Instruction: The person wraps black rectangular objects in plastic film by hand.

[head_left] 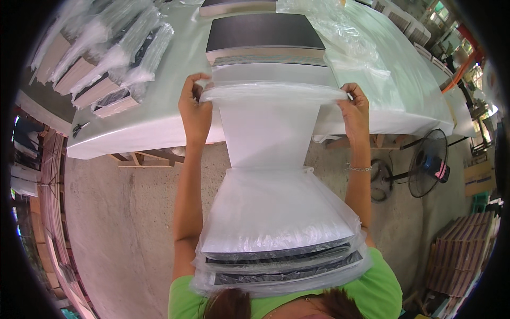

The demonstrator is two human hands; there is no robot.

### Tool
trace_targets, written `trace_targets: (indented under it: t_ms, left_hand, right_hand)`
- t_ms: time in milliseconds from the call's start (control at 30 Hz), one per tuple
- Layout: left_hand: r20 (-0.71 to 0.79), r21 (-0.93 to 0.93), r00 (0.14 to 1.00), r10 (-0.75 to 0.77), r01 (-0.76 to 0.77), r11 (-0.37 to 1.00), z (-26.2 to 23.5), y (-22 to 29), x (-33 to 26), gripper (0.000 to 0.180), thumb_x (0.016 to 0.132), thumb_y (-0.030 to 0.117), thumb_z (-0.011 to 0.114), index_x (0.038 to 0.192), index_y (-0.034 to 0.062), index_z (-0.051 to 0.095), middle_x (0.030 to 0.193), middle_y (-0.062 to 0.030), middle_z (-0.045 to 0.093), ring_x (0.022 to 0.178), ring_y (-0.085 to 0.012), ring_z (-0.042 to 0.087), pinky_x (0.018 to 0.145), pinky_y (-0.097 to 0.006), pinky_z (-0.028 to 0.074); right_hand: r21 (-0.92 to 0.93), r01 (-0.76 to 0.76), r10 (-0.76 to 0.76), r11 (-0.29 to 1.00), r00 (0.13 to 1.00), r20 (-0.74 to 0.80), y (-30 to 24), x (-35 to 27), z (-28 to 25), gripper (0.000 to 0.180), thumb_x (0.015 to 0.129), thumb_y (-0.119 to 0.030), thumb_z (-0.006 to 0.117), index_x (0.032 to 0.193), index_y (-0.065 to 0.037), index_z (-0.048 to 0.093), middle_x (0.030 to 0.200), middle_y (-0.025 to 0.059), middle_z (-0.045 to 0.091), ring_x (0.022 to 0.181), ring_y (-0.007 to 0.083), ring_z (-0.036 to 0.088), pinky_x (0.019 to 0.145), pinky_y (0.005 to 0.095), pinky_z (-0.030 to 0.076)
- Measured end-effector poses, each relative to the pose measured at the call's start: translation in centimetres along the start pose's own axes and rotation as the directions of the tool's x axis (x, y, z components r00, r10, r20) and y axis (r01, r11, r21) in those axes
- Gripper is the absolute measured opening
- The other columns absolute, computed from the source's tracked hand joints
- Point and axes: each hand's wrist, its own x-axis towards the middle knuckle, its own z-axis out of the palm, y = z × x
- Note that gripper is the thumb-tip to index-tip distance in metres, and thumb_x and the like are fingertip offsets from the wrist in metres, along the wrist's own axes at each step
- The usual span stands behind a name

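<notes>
A gathered edge of clear plastic bag [273, 92] stretches across in front of me, along the near side of the table. My left hand [196, 110] pinches its left end between thumb and fingers. At the right end, my right hand [355, 109] has closed on the same edge. Below it a smooth white panel [268, 135] runs down toward my body. A stack of white and black sheets [279, 212], covered in clear plastic, leans against my chest. Just beyond my hands lies a thick stack of boards with a black top [265, 33].
Several plastic-wrapped stacks [98, 87] lie on the table's left, near small scissors [79, 128]. Loose clear plastic [353, 45] covers part of the right side. A black fan [427, 162] stands on the floor to the right, with piled brown boards [462, 252] beyond.
</notes>
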Motion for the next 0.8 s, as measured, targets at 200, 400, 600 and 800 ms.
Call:
trace_targets:
  t_ms: [200,400,600,800]
  left_hand:
    - [-0.035,0.273,0.987,0.157,-0.142,0.951,0.5,2.3,-0.3,0.068,0.056,-0.021,0.041,0.111,0.0124,0.062,0.092,-0.0090,0.054,0.090,-0.0238,0.053,0.079,-0.034,0.045]
    - [0.010,0.043,0.994,0.106,-0.106,0.993,-1.9,3.6,-0.4,0.054,0.059,-0.021,0.042,0.101,0.0034,0.066,0.096,-0.0103,0.061,0.089,-0.0213,0.059,0.082,-0.031,0.047]
    - [0.436,-0.665,0.852,-0.291,0.523,0.533,-3.6,3.2,-0.3,0.061,0.076,0.008,0.050,0.134,0.0026,0.034,0.128,-0.0102,0.046,0.115,-0.0206,0.046,0.102,-0.034,0.028]
    - [0.752,-0.598,0.574,-0.323,0.801,0.032,-5.5,-3.1,-6.9,0.053,0.084,0.013,0.045,0.132,-0.0020,0.032,0.127,-0.0130,0.046,0.114,-0.0208,0.045,0.100,-0.034,0.031]
  right_hand:
    - [-0.420,0.251,-0.330,0.872,0.936,-0.125,-0.7,1.9,2.5,0.041,0.068,0.015,0.049,0.101,-0.004,0.064,0.082,-0.0001,0.050,0.077,0.0080,0.048,0.074,0.0203,0.040]
    - [-0.205,0.180,-0.189,0.962,0.982,-0.025,-1.8,2.0,2.4,0.042,0.070,0.014,0.047,0.106,0.000,0.063,0.089,0.0041,0.056,0.080,0.0102,0.050,0.075,0.0215,0.042]
    - [0.605,-0.327,0.298,0.726,0.942,0.152,-2.3,0.8,0.6,0.035,0.077,0.002,0.052,0.112,0.004,0.055,0.103,0.0108,0.058,0.089,0.0174,0.058,0.079,0.0278,0.046]
    - [0.596,-0.542,0.415,0.593,0.840,0.350,0.0,-4.3,-1.3,0.029,0.086,-0.014,0.049,0.112,-0.001,0.049,0.093,0.0093,0.057,0.079,0.0153,0.059,0.067,0.0222,0.049]
